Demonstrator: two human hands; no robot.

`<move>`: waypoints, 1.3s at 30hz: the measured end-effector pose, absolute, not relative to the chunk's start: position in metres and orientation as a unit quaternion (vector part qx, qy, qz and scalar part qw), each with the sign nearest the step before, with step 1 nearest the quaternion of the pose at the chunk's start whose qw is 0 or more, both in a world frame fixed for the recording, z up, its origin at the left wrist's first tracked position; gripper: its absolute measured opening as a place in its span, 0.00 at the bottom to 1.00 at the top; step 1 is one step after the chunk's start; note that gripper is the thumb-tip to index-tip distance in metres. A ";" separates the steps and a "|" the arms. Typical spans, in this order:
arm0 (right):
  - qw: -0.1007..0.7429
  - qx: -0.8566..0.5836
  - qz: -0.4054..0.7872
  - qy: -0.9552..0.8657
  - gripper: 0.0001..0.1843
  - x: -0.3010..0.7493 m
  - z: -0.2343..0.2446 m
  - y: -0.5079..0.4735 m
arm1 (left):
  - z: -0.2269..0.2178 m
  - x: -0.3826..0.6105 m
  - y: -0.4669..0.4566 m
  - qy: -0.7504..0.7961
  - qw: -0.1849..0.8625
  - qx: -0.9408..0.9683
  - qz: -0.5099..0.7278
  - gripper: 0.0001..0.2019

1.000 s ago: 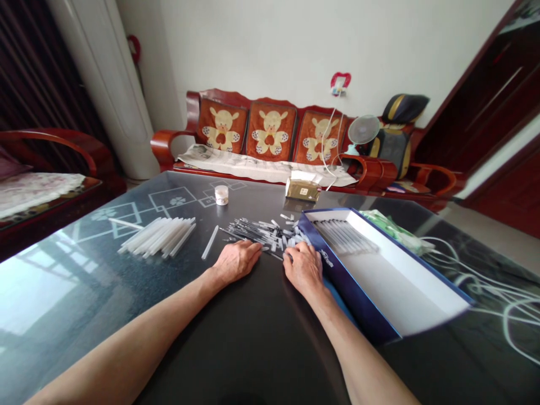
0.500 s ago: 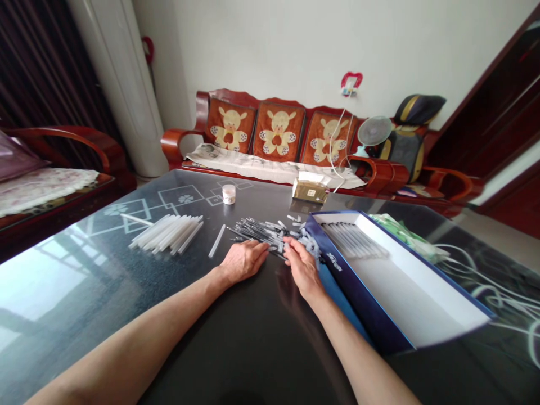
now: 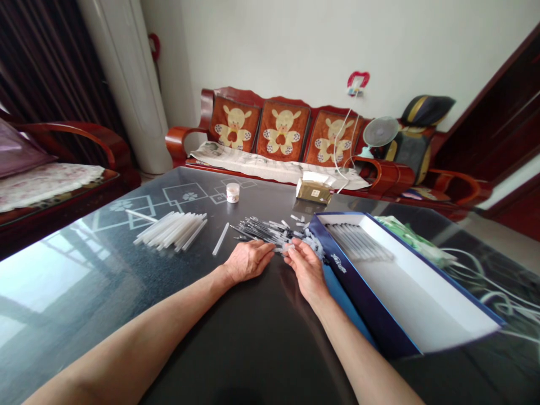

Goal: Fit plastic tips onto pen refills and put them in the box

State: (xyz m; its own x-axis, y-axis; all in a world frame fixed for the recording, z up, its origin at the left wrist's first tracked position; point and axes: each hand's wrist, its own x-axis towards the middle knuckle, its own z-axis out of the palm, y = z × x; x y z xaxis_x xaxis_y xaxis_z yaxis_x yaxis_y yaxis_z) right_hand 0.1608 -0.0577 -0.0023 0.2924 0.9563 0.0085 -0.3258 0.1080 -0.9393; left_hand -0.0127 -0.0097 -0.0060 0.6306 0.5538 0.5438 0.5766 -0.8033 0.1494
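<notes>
My left hand (image 3: 252,260) rests low over the table, its fingers closed around a slim pen that is mostly hidden; its end points right. Facing it, my right hand (image 3: 307,268) pinches a small translucent pen cap (image 3: 288,247) at the end of that pen. Just beyond the hands lies a pile of pen refills (image 3: 259,229) with dark shafts and metal tips. Loose pen caps (image 3: 314,242) are heaped beside the right hand. To the left are a single white pen barrel (image 3: 220,239) and a stack of similar barrels (image 3: 172,230).
A blue box (image 3: 371,298) with a white inside stands at right, a row of pens (image 3: 358,242) in it. Farther back are a small white jar (image 3: 233,193) and a tissue box (image 3: 314,188). A green packet (image 3: 415,239) and white cables (image 3: 506,304) lie beyond the box.
My right hand has moved slightly left toward the left hand, and a translucent cap now shows at its fingertips. The whole view has shifted a little.
</notes>
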 end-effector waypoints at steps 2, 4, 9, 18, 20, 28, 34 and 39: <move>0.646 -0.469 0.479 -0.365 0.20 0.159 -0.003 -0.058 | -0.007 -0.013 -0.009 -0.311 0.018 -0.905 -0.289 0.17; 0.630 -0.480 0.465 -0.395 0.17 0.158 -0.004 -0.058 | -0.007 -0.013 -0.009 -0.306 0.016 -0.909 -0.281 0.17; 0.615 -0.493 0.440 -0.431 0.18 0.159 -0.009 -0.057 | -0.005 -0.013 -0.010 -0.310 -0.002 -0.915 -0.259 0.15; 0.594 -0.528 0.434 -0.424 0.16 0.160 -0.015 -0.049 | -0.008 -0.011 -0.004 -0.307 0.005 -0.923 -0.230 0.15; 0.587 -0.535 0.440 -0.418 0.15 0.160 -0.011 -0.046 | -0.009 -0.010 -0.004 -0.317 0.011 -0.922 -0.223 0.15; 0.537 -0.544 0.510 -0.395 0.10 0.162 0.000 -0.040 | -0.009 -0.010 -0.003 -0.334 0.031 -0.921 -0.199 0.15; 0.437 -0.592 0.292 -0.610 0.04 0.165 0.008 -0.039 | -0.010 -0.011 -0.004 -0.339 0.046 -0.910 -0.235 0.15; 0.220 -0.546 -0.046 -0.807 0.06 0.156 0.040 -0.045 | -0.013 -0.012 0.000 -0.326 0.051 -0.900 -0.285 0.16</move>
State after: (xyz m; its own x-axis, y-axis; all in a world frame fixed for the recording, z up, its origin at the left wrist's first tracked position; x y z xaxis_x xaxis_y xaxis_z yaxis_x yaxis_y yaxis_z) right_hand 0.1564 -0.0448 0.0403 -0.3069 0.8612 0.4051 0.9014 0.3996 -0.1665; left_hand -0.0124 -0.0005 -0.0126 0.6245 0.5576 0.5469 0.6157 -0.7823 0.0945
